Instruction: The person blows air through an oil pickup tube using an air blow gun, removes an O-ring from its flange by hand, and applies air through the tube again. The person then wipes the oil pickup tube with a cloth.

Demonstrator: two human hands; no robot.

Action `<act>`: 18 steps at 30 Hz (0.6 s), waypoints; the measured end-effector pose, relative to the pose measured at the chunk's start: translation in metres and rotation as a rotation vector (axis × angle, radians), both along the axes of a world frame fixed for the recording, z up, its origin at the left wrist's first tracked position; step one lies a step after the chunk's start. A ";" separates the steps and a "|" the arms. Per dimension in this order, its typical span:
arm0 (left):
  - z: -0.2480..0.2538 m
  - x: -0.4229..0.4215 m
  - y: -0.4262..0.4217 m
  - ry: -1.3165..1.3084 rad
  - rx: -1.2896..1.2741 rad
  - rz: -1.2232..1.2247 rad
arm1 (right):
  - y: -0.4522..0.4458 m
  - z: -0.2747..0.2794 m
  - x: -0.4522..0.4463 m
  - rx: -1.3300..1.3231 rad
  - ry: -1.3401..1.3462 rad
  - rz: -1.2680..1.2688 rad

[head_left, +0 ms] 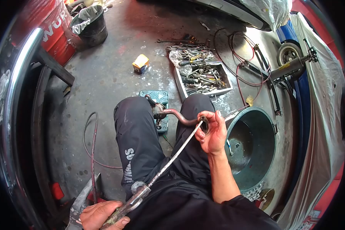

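My left hand, at the lower left, is closed around the worn metal handle of what looks like a blow gun with a long thin nozzle. The nozzle slants up to the right, and its tip is at the opening of a flange. That flange sits on the end of a reddish-brown bent metal pipe. Palm up, my right hand grips the flange end with fingers and thumb. The pipe's other end joins a dark metal part between my knees.
A green plastic case lies beneath the metal part. Ahead is a toolbox full of wrenches, with a small yellow-and-blue box to its left. A large tub with liquid stands at right; a hose curves at left.
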State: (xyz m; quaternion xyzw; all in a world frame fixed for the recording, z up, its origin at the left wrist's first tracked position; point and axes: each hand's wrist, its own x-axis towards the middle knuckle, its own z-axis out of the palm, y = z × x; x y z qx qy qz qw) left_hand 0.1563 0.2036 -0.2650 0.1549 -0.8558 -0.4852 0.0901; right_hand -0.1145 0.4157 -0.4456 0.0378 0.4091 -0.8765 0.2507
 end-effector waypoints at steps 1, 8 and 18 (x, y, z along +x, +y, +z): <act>0.001 -0.001 0.001 -0.002 -0.008 0.002 | 0.001 -0.002 -0.001 -0.015 0.007 0.004; 0.007 -0.002 0.000 -0.072 -0.037 0.056 | -0.003 -0.011 -0.002 0.018 0.017 0.031; 0.001 0.000 -0.005 -0.077 -0.023 0.042 | -0.004 -0.018 0.005 0.033 0.074 0.055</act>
